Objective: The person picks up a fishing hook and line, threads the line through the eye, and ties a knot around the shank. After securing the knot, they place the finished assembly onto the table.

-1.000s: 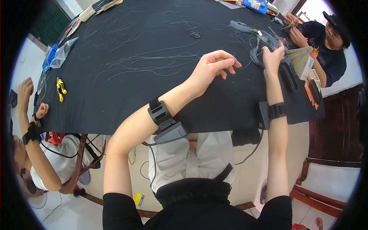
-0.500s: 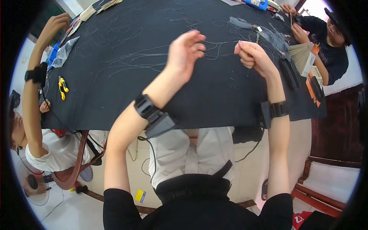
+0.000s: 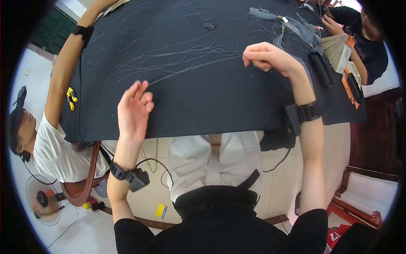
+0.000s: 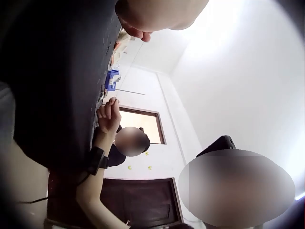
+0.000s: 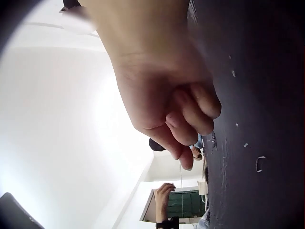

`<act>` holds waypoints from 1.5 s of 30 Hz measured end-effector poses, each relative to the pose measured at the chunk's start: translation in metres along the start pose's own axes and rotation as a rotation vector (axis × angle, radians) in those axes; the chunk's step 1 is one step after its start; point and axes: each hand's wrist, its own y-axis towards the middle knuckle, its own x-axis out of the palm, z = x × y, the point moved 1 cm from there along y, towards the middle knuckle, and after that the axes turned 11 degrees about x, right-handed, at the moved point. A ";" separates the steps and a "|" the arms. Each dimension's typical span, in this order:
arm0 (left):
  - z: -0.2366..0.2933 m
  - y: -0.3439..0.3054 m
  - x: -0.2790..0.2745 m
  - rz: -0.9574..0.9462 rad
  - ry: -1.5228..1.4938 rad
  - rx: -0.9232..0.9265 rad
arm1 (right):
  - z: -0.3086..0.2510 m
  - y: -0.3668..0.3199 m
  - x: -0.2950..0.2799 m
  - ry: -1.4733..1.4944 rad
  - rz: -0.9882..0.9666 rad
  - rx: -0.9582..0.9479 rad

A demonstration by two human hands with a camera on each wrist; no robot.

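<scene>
A thin grey cord (image 3: 211, 62) stretches in a shallow line between the two hands over the black cloth. The right hand (image 3: 270, 59) pinches its right end between thumb and forefinger, the other fingers curled in; the cord also drops from these fingertips in the right wrist view. At the cord's left end, the left hand (image 3: 134, 111) has it at the tips of thumb and forefinger, with its other fingers loosely bent. Behind the held cord, several long grey cords (image 3: 169, 55) lie spread across the table. A thick grey bundle of cords (image 3: 298, 31) lies beyond the right hand.
A black case-like object (image 3: 320, 67) and fanned cards (image 3: 336, 48) lie at the right. A tangled small heap (image 3: 208, 24) sits at the back. Yellow-handled pliers (image 3: 71, 98) lie at the left, near another person's outstretched arm (image 3: 63, 70). A second person sits at the far right.
The right hand has come away from the cord bundle, towards the middle. The left hand has swept left and nearer the body, leaving a cord drawn out between the hands. The neighbour's arm has reached forward.
</scene>
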 end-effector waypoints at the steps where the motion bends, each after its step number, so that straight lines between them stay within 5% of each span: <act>1: 0.001 -0.007 -0.004 0.027 0.033 -0.023 | 0.000 0.002 0.005 -0.051 -0.017 0.018; 5: 0.013 -0.032 -0.002 0.042 0.169 -0.211 | -0.002 0.003 0.012 -0.124 0.002 0.075; 8: 0.027 -0.048 0.015 -0.358 0.377 -0.443 | -0.001 0.004 0.011 -0.119 0.040 0.085; 9: 0.031 -0.053 0.030 -0.463 0.416 -0.405 | 0.000 0.004 0.010 -0.116 0.044 0.084; 12: 0.042 -0.048 0.075 -0.527 0.682 0.238 | -0.002 0.003 0.011 -0.099 0.047 0.113; 14: 0.043 -0.023 0.092 -0.399 0.691 0.545 | 0.001 0.005 0.009 -0.082 0.029 0.099; 17: 0.031 0.011 0.102 -0.558 0.977 0.749 | 0.000 0.002 0.007 -0.055 0.037 0.095; 22: -0.016 0.003 0.100 -1.003 1.439 0.632 | -0.001 0.002 0.008 -0.046 0.060 0.072; 23: -0.022 0.000 0.099 -0.969 1.447 0.498 | -0.002 0.003 0.008 -0.047 0.067 0.050; 30: -0.045 0.002 0.087 -0.905 1.196 0.581 | -0.003 0.000 0.000 0.254 -0.088 -0.206; 32: -0.035 0.003 0.086 -0.884 0.915 0.062 | -0.003 0.001 -0.003 0.345 -0.004 -0.256; 36: 0.001 -0.002 0.074 -0.687 0.693 -0.082 | 0.003 0.004 -0.012 0.292 0.277 -0.220; 38: 0.015 0.000 0.057 -0.605 0.971 0.126 | 0.008 0.005 -0.015 0.263 0.339 -0.151; 40: 0.024 -0.006 0.037 -0.477 1.734 0.508 | 0.009 0.005 -0.015 0.222 0.378 -0.076; 41: 0.025 -0.008 0.020 -0.409 2.056 0.526 | 0.009 0.006 -0.012 0.176 0.379 -0.030; 44: 0.033 -0.027 0.021 -0.390 2.450 0.672 | 0.003 0.005 -0.001 0.058 0.320 0.071; 45: 0.035 -0.031 0.027 -0.430 2.332 0.627 | 0.002 0.005 0.001 0.036 0.260 0.083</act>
